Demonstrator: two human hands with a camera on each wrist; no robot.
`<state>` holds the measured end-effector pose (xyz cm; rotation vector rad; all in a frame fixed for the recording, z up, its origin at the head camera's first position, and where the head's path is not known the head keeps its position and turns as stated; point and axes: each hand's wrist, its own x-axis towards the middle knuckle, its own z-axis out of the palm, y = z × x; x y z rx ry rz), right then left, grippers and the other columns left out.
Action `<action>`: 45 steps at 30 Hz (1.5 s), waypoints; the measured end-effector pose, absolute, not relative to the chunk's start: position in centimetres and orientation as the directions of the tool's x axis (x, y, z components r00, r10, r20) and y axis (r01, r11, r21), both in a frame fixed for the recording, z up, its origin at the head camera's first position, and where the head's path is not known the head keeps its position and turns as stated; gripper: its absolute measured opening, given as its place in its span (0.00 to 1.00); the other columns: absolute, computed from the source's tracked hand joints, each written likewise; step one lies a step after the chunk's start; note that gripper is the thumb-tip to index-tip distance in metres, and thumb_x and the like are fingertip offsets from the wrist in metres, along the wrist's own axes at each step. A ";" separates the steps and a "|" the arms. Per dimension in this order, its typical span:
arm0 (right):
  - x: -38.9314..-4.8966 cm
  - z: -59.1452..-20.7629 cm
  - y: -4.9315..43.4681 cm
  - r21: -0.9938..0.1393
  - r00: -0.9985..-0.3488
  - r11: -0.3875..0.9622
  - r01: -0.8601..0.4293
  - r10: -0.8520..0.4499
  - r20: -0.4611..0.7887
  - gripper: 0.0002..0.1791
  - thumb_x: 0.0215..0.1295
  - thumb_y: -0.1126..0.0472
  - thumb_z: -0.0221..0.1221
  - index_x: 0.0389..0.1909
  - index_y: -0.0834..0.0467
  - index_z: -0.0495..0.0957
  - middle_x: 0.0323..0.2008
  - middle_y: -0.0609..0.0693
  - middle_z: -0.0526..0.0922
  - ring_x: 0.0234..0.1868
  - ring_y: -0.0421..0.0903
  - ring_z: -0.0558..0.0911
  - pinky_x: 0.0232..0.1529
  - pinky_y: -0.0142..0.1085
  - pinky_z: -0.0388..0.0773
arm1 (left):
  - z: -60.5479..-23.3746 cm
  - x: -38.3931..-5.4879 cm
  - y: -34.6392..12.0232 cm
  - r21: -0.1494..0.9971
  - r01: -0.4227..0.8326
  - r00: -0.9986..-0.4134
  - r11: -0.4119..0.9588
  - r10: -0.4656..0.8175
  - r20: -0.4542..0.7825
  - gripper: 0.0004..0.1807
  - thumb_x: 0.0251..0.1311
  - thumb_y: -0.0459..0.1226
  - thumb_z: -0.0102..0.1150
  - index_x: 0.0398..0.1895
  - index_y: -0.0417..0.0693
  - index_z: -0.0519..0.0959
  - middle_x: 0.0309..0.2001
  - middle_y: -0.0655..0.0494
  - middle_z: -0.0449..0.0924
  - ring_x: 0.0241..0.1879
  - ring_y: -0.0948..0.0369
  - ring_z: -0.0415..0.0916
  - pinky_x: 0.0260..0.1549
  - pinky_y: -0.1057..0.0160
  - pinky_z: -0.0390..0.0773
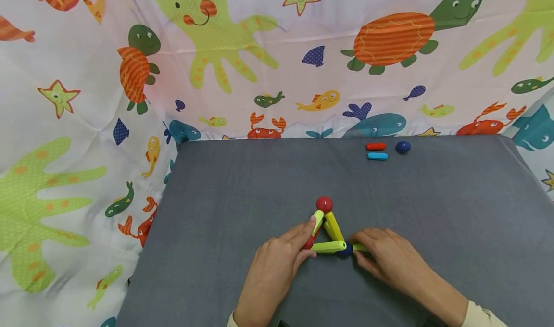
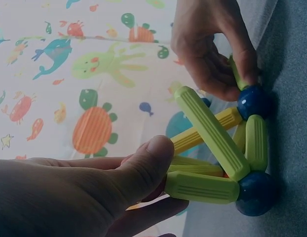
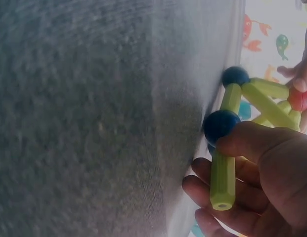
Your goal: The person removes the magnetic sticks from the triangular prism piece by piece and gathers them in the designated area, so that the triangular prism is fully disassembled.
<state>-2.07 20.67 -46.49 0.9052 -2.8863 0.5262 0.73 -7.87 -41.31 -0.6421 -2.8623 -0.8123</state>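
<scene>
A model of yellow-green and yellow building sticks joined by balls stands on the grey cloth. My left hand (image 1: pixel 279 255) pinches a red ball (image 3: pixel 298 98) at its raised corner, partly hidden by the thumb (image 2: pixel 155 155). A blue ball (image 2: pixel 257 193) joins several sticks, among them a slanting yellow-green stick (image 2: pixel 212 133). My right hand (image 1: pixel 394 259) grips a yellow-green stick (image 3: pixel 222 182) standing out from another blue ball (image 3: pixel 221 127). Its thumb (image 3: pixel 247 140) touches that ball, and its fingers curl behind the stick. Another red ball (image 1: pixel 324 204) tops a yellow stick (image 1: pixel 334 226).
Toward the far edge of the grey-covered table (image 1: pixel 242 182) lie a short red stick (image 1: pixel 376 146), a short blue stick (image 1: pixel 377 156) and a dark blue ball (image 1: pixel 403 147). A curtain (image 1: pixel 277 53) printed with sea animals hangs behind and to the left.
</scene>
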 end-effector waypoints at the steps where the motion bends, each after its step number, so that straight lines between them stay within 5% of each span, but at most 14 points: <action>1: -2.1 -46.4 20.8 -0.306 -0.827 0.769 -0.561 -0.537 0.165 0.13 0.62 0.56 0.75 0.46 0.45 0.86 0.42 0.37 0.87 0.42 0.38 0.85 0.46 0.46 0.85 | -41.3 0.7 -7.9 0.482 0.422 -0.906 0.768 0.370 0.204 0.38 0.63 0.47 0.72 0.78 0.61 0.73 0.66 0.64 0.82 0.47 0.61 0.89 0.40 0.60 0.87; 14: -6.7 -45.6 24.1 -0.262 -0.841 0.801 -0.538 -0.487 0.235 0.15 0.59 0.59 0.78 0.47 0.47 0.89 0.40 0.41 0.87 0.33 0.42 0.84 0.30 0.44 0.84 | -41.3 0.8 -7.9 0.513 0.413 -0.910 0.753 0.366 0.195 0.38 0.64 0.48 0.69 0.78 0.61 0.72 0.66 0.63 0.82 0.50 0.61 0.88 0.43 0.62 0.87; 25: -12.0 -45.8 26.8 -0.337 -0.878 0.811 -0.478 -0.430 0.210 0.17 0.65 0.70 0.71 0.54 0.62 0.83 0.47 0.58 0.88 0.38 0.53 0.87 0.37 0.55 0.86 | -41.4 0.7 -7.9 0.504 0.430 -0.903 0.749 0.369 0.223 0.39 0.62 0.48 0.72 0.78 0.61 0.73 0.67 0.64 0.81 0.50 0.62 0.88 0.42 0.63 0.87; 37: -17.9 -46.9 27.7 -0.245 -0.888 0.859 -0.450 -0.402 0.222 0.15 0.62 0.67 0.75 0.48 0.60 0.86 0.37 0.54 0.83 0.30 0.52 0.81 0.28 0.54 0.81 | -41.3 0.7 -8.1 0.531 0.399 -0.915 0.748 0.367 0.170 0.39 0.64 0.46 0.70 0.79 0.64 0.70 0.67 0.65 0.80 0.52 0.61 0.87 0.44 0.60 0.87; 45: -19.3 -47.1 27.7 -0.246 -0.888 0.857 -0.453 -0.410 0.208 0.15 0.63 0.65 0.75 0.50 0.59 0.86 0.42 0.57 0.85 0.37 0.55 0.84 0.33 0.57 0.83 | -41.2 0.6 -8.2 0.533 0.390 -0.918 0.751 0.366 0.156 0.38 0.65 0.48 0.69 0.79 0.65 0.70 0.67 0.64 0.81 0.52 0.63 0.87 0.45 0.62 0.87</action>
